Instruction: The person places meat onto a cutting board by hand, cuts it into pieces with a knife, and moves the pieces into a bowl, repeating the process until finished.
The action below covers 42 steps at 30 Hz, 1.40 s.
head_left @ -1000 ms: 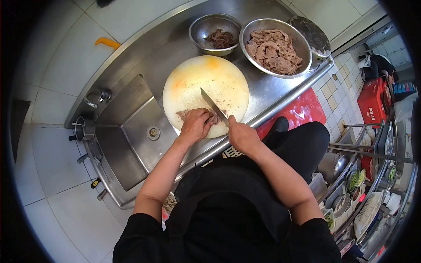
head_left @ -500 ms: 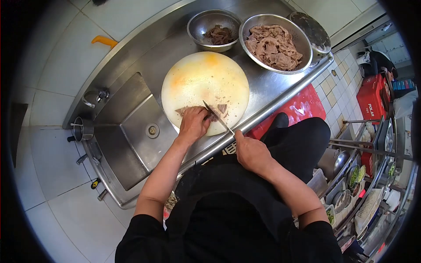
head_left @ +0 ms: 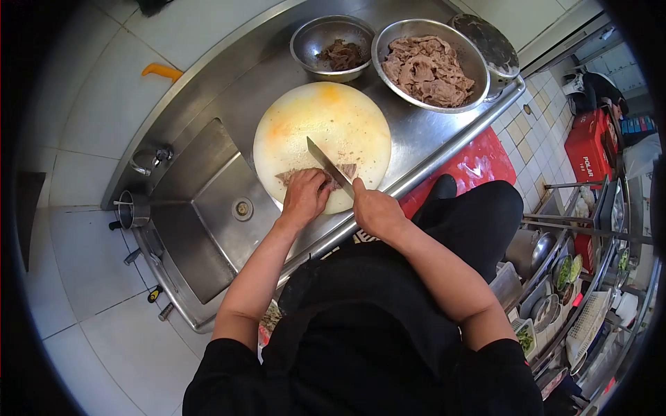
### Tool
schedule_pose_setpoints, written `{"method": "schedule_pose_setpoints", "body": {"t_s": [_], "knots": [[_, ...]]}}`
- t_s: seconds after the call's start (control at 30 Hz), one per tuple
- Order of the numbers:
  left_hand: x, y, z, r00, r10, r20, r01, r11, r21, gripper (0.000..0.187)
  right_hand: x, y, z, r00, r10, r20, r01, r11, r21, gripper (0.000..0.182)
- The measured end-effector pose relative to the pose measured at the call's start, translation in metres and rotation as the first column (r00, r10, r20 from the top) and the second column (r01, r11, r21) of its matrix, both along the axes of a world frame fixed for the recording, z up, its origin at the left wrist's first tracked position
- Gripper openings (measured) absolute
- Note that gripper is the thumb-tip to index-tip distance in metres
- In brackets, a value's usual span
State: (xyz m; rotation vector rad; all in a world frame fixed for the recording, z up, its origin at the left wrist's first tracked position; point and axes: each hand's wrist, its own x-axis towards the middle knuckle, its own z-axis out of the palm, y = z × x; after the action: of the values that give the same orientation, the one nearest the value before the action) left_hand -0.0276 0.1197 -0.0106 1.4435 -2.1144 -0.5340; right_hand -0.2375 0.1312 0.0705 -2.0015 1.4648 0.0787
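Note:
On the round white cutting board, stained orange near its far side, lies a piece of cooked meat. My left hand presses down on it with curled fingers, hiding most of it. A kitchen knife is gripped by its handle in my right hand. Its blade slants across the meat, right beside my left fingertips, with the point toward the board's middle. A cut bit of meat lies on the blade's right side, and small crumbs are scattered around.
Behind the board stand a smaller metal bowl with dark meat and a larger bowl heaped with cooked meat. A steel sink is at left, and an orange-handled tool lies beyond it. Shelves and a red cooler stand at right.
My right hand has moved forward and left with the knife, so the blade reaches farther over the board. My left hand stays on the meat. The view has shifted slightly.

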Motion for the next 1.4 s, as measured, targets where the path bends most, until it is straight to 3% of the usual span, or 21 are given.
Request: {"method": "schedule_pose_setpoints", "body": {"t_s": [0.2,0.27,0.43,0.5,0.63,0.83,1.1,1.17,1.4], "knots": [[-0.002,0.003,0.004,0.999,0.043,-0.012,-0.043,0.999,0.015,0.021,-0.020,0.011,0.005,0.999,0.028,-0.029,-0.028,1.000,-0.007,0.019],[-0.002,0.004,0.006,0.999,0.031,-0.024,-0.031,0.999,0.026,0.023,-0.027,0.008,0.000,0.996,-0.046,-0.073,0.044,0.999,-0.022,0.019],[0.007,0.008,0.017,0.992,0.090,-0.090,-0.090,0.996,0.004,0.025,-0.021,0.014,0.018,1.000,-0.010,0.008,0.011,0.997,-0.082,0.019],[0.015,0.008,0.022,0.995,0.044,0.085,-0.047,0.998,0.042,0.026,-0.019,0.022,0.024,1.000,0.007,0.026,-0.005,0.996,-0.089,0.019],[0.017,0.007,0.014,0.997,0.016,0.071,-0.021,0.998,0.058,0.026,-0.023,0.041,0.029,0.999,0.052,-0.002,-0.052,0.996,-0.067,0.019],[0.013,0.005,0.007,0.998,0.030,0.049,-0.027,0.998,-0.058,0.022,-0.030,0.054,0.043,0.997,0.076,0.003,-0.076,0.997,-0.032,0.020],[0.012,0.004,0.004,0.998,0.027,0.059,-0.024,0.998,-0.056,0.023,-0.001,0.031,0.011,0.996,0.071,0.045,-0.070,0.997,-0.026,0.023],[0.011,0.005,0.004,0.998,0.029,0.060,-0.026,0.998,-0.052,0.023,0.007,0.020,-0.012,0.987,0.069,0.147,-0.052,0.992,-0.118,0.024],[0.011,0.005,0.001,0.996,0.080,0.049,-0.079,0.997,-0.024,0.024,0.005,0.020,-0.003,0.992,0.027,0.123,-0.021,0.999,-0.049,0.026]]}}
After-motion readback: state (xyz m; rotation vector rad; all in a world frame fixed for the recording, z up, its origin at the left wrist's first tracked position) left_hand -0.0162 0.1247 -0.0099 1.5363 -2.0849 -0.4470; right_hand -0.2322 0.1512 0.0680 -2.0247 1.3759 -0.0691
